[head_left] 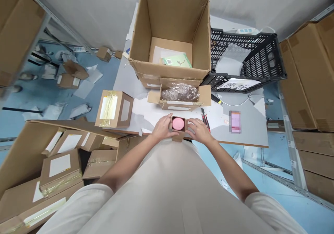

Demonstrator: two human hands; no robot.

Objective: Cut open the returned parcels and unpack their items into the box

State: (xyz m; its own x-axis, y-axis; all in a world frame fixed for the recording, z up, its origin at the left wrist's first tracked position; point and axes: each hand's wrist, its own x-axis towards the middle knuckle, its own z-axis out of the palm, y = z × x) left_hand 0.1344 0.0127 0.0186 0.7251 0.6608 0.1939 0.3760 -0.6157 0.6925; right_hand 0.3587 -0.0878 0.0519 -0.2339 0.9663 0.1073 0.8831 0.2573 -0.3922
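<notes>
A small cardboard box [177, 136] stands open at the table's front edge, close to my body, its front flap folded down. Inside it sits an object with a round pink top [178, 123]; its lower part is hidden by the box walls. My left hand [163, 127] grips the box's left side, thumb near the front flap. On the opposite side, my right hand [198, 129] has its curled fingers against the right wall. Just beyond is an open carton [180, 105] holding clear plastic wrap [180, 92]. A red-and-black utility knife [205, 118] lies right of my right hand.
A large open carton [169, 69] and a black plastic crate [247, 77] stand at the back. A taped box [114, 109] is on the left of the table [221, 138]. Below left, a big carton [15, 147] holds several boxes. A blurred pink item [235, 121] lies right.
</notes>
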